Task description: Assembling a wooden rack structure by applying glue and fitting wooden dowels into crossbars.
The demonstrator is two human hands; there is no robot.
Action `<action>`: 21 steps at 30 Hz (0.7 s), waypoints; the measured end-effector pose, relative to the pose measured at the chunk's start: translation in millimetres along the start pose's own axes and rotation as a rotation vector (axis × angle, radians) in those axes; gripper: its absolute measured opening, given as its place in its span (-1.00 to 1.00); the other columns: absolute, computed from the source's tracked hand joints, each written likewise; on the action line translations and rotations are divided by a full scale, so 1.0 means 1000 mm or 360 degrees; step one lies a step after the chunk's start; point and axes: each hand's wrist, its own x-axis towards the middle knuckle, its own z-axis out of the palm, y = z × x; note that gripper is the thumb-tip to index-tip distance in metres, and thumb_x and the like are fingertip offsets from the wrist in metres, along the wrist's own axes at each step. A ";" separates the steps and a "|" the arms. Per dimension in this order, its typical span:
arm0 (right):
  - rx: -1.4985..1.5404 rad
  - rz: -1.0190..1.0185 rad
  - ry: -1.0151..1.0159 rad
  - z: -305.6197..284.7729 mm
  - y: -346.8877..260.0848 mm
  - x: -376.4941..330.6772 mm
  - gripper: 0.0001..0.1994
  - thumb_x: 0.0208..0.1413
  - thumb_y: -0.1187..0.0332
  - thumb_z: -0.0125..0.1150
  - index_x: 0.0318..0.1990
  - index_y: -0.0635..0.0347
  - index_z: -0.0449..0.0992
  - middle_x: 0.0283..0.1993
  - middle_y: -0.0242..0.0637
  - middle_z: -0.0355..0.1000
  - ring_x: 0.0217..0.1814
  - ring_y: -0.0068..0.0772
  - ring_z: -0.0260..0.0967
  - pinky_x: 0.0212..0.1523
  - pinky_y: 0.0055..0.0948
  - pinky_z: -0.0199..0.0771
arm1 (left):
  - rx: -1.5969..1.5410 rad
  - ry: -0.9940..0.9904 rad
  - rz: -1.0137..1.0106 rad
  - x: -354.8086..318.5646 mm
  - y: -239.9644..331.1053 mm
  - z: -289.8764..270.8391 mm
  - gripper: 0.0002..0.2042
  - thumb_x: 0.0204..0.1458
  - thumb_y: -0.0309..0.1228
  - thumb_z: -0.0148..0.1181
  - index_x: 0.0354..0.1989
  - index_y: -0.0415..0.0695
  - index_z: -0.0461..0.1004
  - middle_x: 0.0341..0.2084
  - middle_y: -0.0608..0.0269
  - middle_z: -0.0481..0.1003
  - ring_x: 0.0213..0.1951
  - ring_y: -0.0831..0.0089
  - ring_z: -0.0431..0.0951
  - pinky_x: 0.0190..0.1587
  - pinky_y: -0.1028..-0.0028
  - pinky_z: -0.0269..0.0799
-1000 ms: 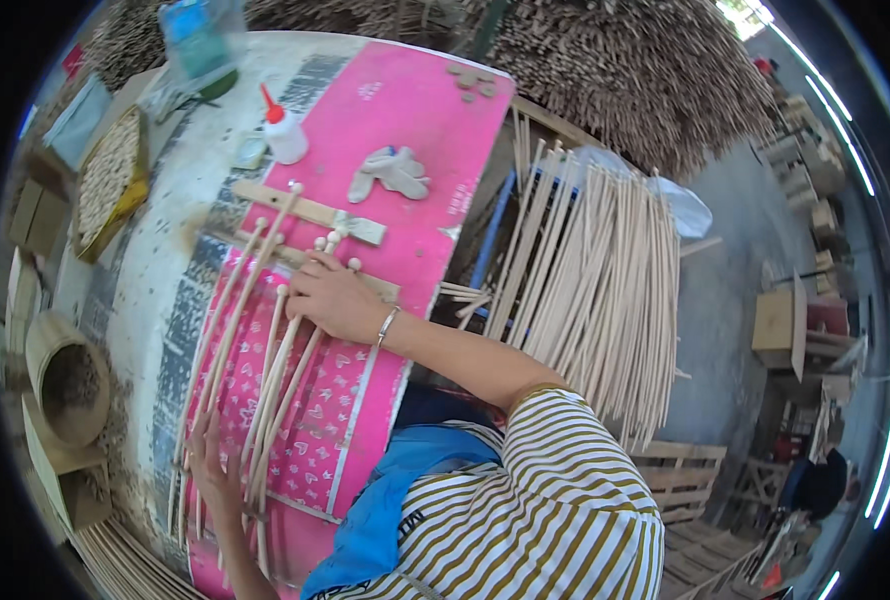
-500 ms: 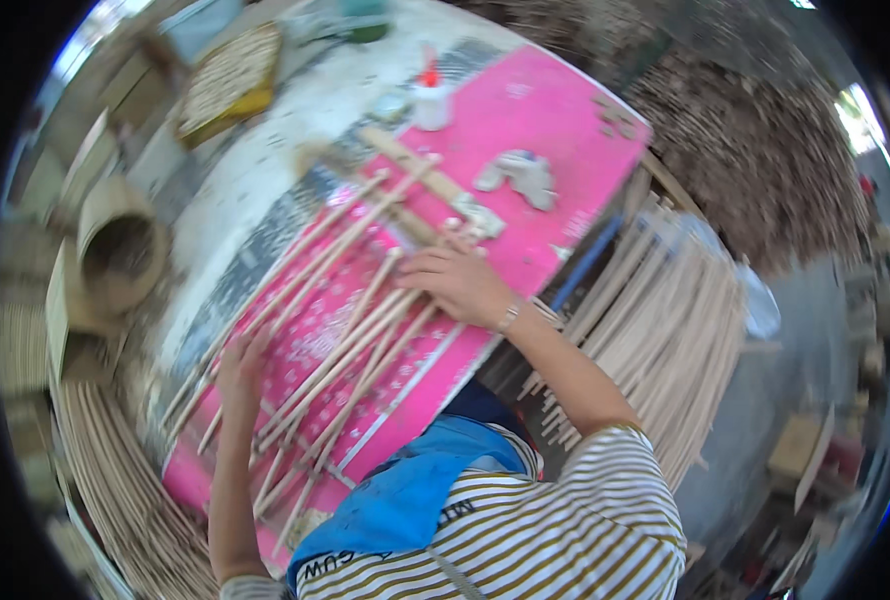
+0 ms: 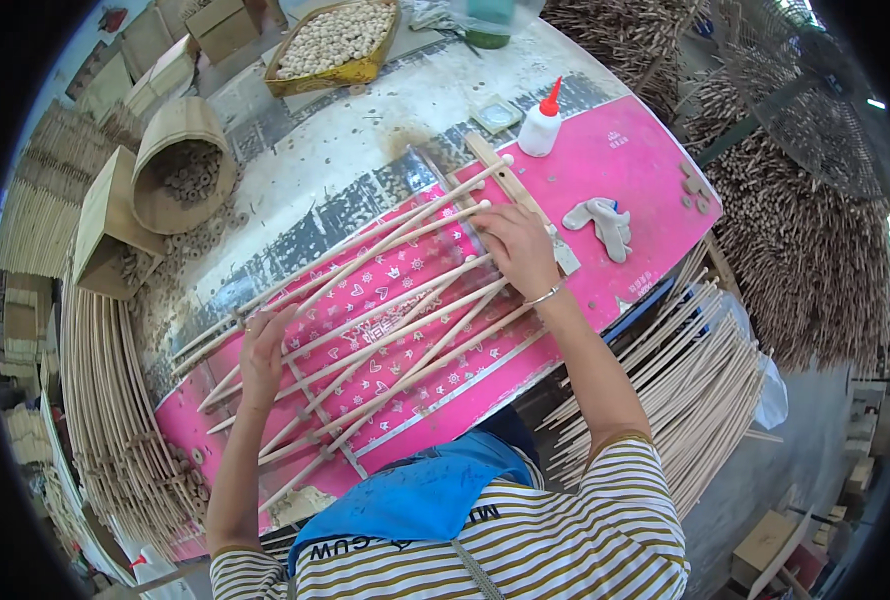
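Several slender wooden rods [image 3: 415,293] lie slantwise across a pink patterned mat [image 3: 655,165], some with small round balls on their far right ends. My left hand [image 3: 262,355] pinches a rod near the lower left ends, its fingers closed. Over the far ends, my right hand [image 3: 521,252] has its fingers bent against a ball-tipped rod, beside a flat wooden bar [image 3: 510,185] fixed across the mat. The palm hides the ends of some rods. Small wooden rings sit on several rods near their left ends.
A white bottle with a red nozzle [image 3: 540,130] and a crumpled white glove [image 3: 605,228] lie beyond the bar. A yellow tray [image 3: 330,76] of wooden balls stands at the back. A tipped wooden bucket [image 3: 155,165] is at left. Rod bundles [image 3: 675,390] are at right.
The view has swung and steadied. My right hand has moved up to the rod ends by the bar; the rods lie more spread out.
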 end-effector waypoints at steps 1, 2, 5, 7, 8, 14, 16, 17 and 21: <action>0.0001 -0.0007 -0.0004 0.007 0.002 0.007 -0.81 0.14 0.48 0.27 -0.10 0.06 0.64 -0.07 -0.37 0.58 0.08 -0.22 0.48 0.06 -0.18 0.41 | 0.0025 0.0002 -0.0029 0.002 -0.002 -0.003 -0.55 0.08 -0.74 0.05 0.13 -0.15 0.62 -0.22 0.08 0.54 -0.17 0.10 0.55 -0.08 0.28 0.48; -0.0066 -0.0071 -0.0053 0.014 0.005 0.013 -0.79 0.12 0.48 0.29 -0.08 0.07 0.65 -0.02 -0.34 0.58 0.12 -0.18 0.46 0.11 -0.17 0.40 | 0.0048 0.0005 -0.0056 0.004 -0.006 -0.006 -0.56 0.08 -0.73 0.05 0.12 -0.15 0.62 -0.23 0.08 0.53 -0.17 0.10 0.55 -0.07 0.27 0.47; -0.0172 -0.0097 -0.0136 0.037 0.021 0.023 -0.84 0.08 0.46 0.31 -0.18 0.00 0.68 -0.08 -0.39 0.56 0.11 -0.22 0.44 0.15 -0.16 0.41 | 0.0300 -0.0014 -0.0019 0.024 -0.026 -0.019 -0.62 0.12 -0.64 0.06 0.07 -0.13 0.65 -0.25 0.09 0.53 -0.18 0.08 0.54 -0.10 0.20 0.46; -0.0137 -0.0032 -0.0130 0.040 0.023 0.029 -0.91 0.07 0.42 0.31 -0.33 -0.06 0.69 -0.21 -0.44 0.52 0.03 -0.27 0.43 0.10 -0.17 0.41 | 0.0405 -0.0018 0.0039 0.040 -0.044 -0.027 -0.62 0.08 -0.62 0.07 0.04 -0.11 0.66 -0.28 0.10 0.53 -0.19 0.08 0.54 -0.12 0.20 0.45; -0.0134 -0.0045 -0.0136 0.040 0.023 0.033 -0.91 0.07 0.42 0.31 -0.33 -0.06 0.69 -0.21 -0.44 0.52 0.03 -0.27 0.43 0.10 -0.17 0.41 | 0.0449 -0.0044 0.0033 0.046 -0.051 -0.029 -0.62 0.07 -0.62 0.07 0.04 -0.11 0.66 -0.28 0.11 0.52 -0.19 0.08 0.53 -0.11 0.21 0.45; -0.0346 -0.0082 -0.0345 0.036 0.034 0.048 -0.93 0.04 0.43 0.33 -0.35 -0.03 0.65 -0.24 -0.39 0.49 0.00 -0.23 0.43 0.08 -0.17 0.46 | 0.0250 -0.0172 -0.0115 0.060 -0.103 -0.025 -0.65 0.13 -0.60 0.09 0.06 -0.06 0.64 -0.29 0.12 0.52 -0.18 0.05 0.54 -0.09 0.20 0.48; -0.0229 -0.0045 -0.0271 0.032 0.044 0.052 -0.88 0.01 0.49 0.33 -0.29 0.04 0.62 -0.21 -0.30 0.48 0.01 -0.13 0.42 0.08 -0.11 0.45 | 0.0372 -0.0264 0.0045 0.065 -0.108 -0.020 -0.62 0.15 -0.59 0.10 0.09 -0.01 0.64 -0.25 0.11 0.52 -0.18 0.05 0.53 -0.08 0.20 0.48; -0.0212 -0.0032 -0.0262 0.032 0.047 0.053 -0.84 -0.01 0.52 0.33 -0.26 0.04 0.62 -0.19 -0.27 0.47 0.02 -0.08 0.43 0.09 -0.09 0.46 | 0.0370 -0.0264 0.0040 0.062 -0.108 -0.018 -0.62 0.15 -0.59 0.10 0.09 -0.01 0.64 -0.25 0.11 0.52 -0.18 0.05 0.53 -0.08 0.20 0.48; -0.0281 -0.0075 -0.0205 0.031 0.042 0.066 -0.80 -0.02 0.51 0.36 -0.22 0.02 0.63 -0.17 -0.31 0.47 0.02 -0.12 0.44 0.05 -0.11 0.46 | 0.0325 -0.0324 0.0076 0.053 -0.095 -0.013 -0.56 0.13 -0.59 0.15 0.17 0.06 0.64 -0.15 0.13 0.49 -0.18 0.08 0.54 -0.08 0.22 0.49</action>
